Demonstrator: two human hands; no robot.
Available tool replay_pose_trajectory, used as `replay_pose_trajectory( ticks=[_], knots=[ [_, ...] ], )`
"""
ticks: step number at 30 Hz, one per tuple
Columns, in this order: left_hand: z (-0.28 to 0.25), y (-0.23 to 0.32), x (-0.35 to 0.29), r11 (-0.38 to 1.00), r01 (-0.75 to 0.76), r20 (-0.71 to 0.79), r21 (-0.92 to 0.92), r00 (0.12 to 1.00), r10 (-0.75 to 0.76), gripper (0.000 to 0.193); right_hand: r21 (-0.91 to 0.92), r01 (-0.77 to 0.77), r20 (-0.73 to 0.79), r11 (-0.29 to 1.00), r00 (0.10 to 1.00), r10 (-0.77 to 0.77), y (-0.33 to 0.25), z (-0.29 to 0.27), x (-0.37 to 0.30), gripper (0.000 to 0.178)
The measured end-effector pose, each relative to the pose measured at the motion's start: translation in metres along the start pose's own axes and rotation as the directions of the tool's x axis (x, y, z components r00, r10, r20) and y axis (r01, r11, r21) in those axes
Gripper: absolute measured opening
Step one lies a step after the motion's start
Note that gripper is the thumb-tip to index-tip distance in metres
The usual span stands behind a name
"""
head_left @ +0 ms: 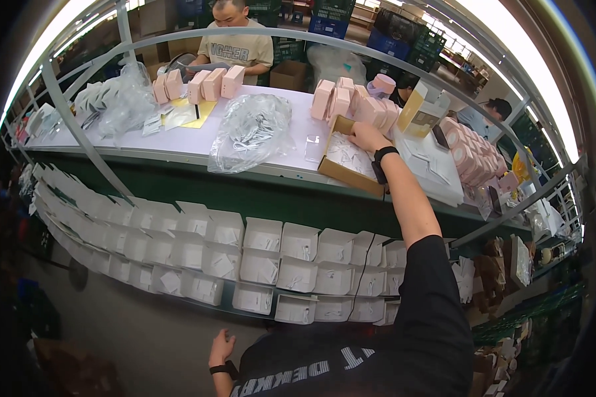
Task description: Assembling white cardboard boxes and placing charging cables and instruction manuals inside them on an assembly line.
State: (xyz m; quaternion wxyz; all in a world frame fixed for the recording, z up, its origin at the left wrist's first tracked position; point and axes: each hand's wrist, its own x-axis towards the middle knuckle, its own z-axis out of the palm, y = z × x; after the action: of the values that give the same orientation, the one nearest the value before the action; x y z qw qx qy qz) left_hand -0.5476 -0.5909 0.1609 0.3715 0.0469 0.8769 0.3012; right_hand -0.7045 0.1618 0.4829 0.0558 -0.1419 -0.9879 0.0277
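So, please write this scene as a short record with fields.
right hand: reaches into the cardboard box of white packets on the white bench
left hand: hangs low by the hip, holds nothing
near the box: pink boxes, clear bag
below the bench: rows of open white boxes
other people: a person sits across the bench

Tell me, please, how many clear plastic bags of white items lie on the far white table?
2: one large clear bag at the table's middle, left of the cardboard box the right hand reaches into; another bag at the far left. Others may be hidden.
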Motion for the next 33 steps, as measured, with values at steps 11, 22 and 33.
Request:
replay_pose_trajectory(
  ticks=[11, 22, 33],
  knots=[
    [-0.013, 0.031, 0.016, 0.959, -0.277, -0.038, 0.058, 0.96, 0.279, 0.052, 0.054, 0.022, -0.294, 0.998, 0.956, -0.005, -0.005, -0.033, -0.013, 0.023],
    [-0.071, 0.268, -0.037, 0.513, -0.369, 0.113, -0.775, 0.718, 0.687, 0.042, 0.121, 0.251, -0.457, 0.96, 0.873, -0.171, -0.115, -0.139, -0.194, 0.014],
    [0.101, 0.405, -0.067, 0.524, 0.619, 0.801, -0.586, 0.342, 0.491, 0.054, -0.153, 0.288, -0.305, 0.945, 0.896, -0.322, -0.175, 0.008, -0.446, 0.017]
  ],
)
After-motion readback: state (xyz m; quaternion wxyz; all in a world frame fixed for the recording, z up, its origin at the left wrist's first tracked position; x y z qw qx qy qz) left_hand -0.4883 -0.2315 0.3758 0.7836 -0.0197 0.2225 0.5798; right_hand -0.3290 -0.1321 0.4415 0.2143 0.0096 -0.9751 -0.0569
